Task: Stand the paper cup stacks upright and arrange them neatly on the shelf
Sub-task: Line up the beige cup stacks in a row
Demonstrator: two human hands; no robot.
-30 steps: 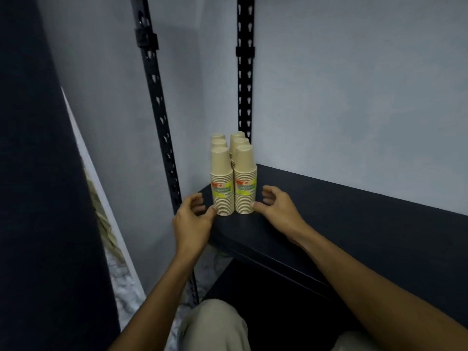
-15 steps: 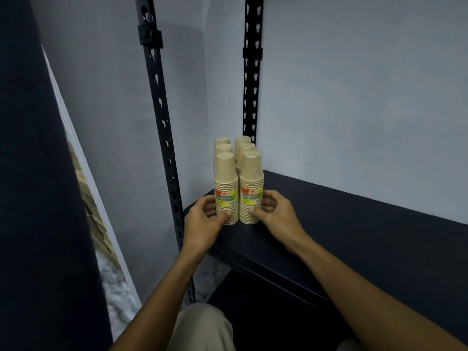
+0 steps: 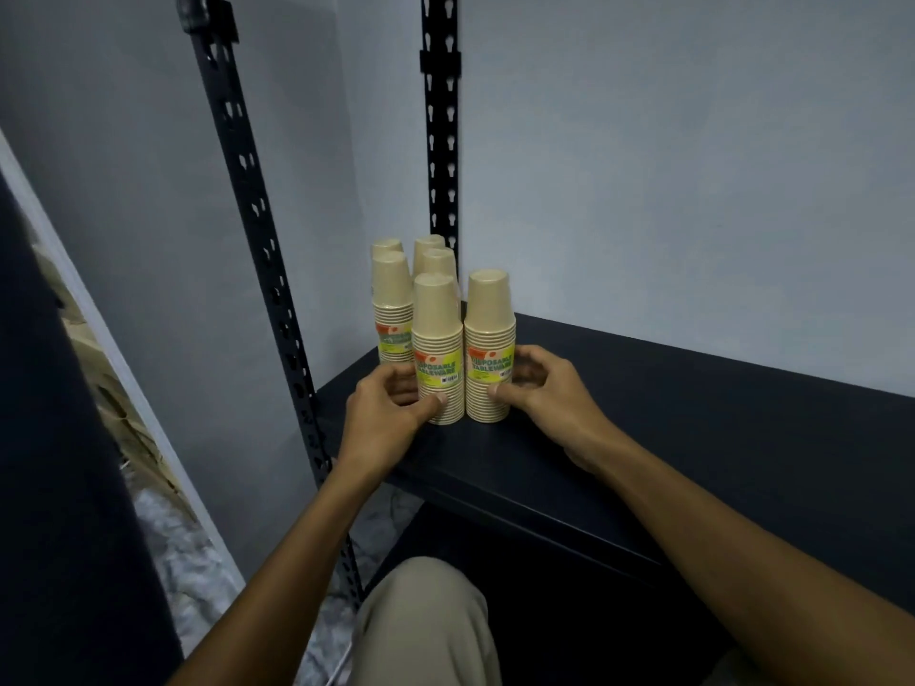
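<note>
Since a moment ago our left hand [image 3: 383,418] and right hand [image 3: 547,388] closed fingers around the front two stacks [image 3: 463,349] mid-frame on the shelf [image 3: 693,438], all upright, so we're nearly done.

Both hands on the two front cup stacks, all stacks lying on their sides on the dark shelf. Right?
Not quite. The head view shows every stack upright, not on its side. The left hand grips the front left stack and the right hand the front right stack on the dark shelf.

You see tan paper cup stacks [image 3: 438,339] with yellow-green labels [image 3: 436,372] on a black shelf [image 3: 693,413] against a pale grey-blue wall [image 3: 693,165].
</note>
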